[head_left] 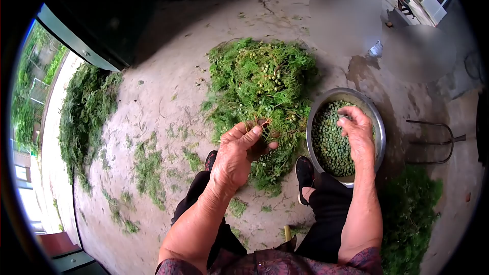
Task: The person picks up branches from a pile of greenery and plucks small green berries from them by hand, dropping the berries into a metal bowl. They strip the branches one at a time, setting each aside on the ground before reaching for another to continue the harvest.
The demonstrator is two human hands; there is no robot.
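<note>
My left hand (235, 153) is closed, thumb against fingers, on a thin brownish twig (265, 122) of evergreen. Beyond it a heap of cut evergreen branches (260, 71), dotted with small pale-green cones, lies on the ground between and in front of my feet. My right hand (359, 133) hovers over a round metal basin (382, 145). Its fingers are curled towards the thumb, and whatever is between them cannot be made out. Many small green cones (328, 140) fill much of the basin, partly covered by that hand.
A second pile of branches (86, 117) lies at the left, with loose sprigs (150, 170) scattered between. More greenery (410, 214) is at the lower right, below a metal fork (433, 142). My shoe (304, 175) stands beside the basin. Two patches at the upper right are blurred.
</note>
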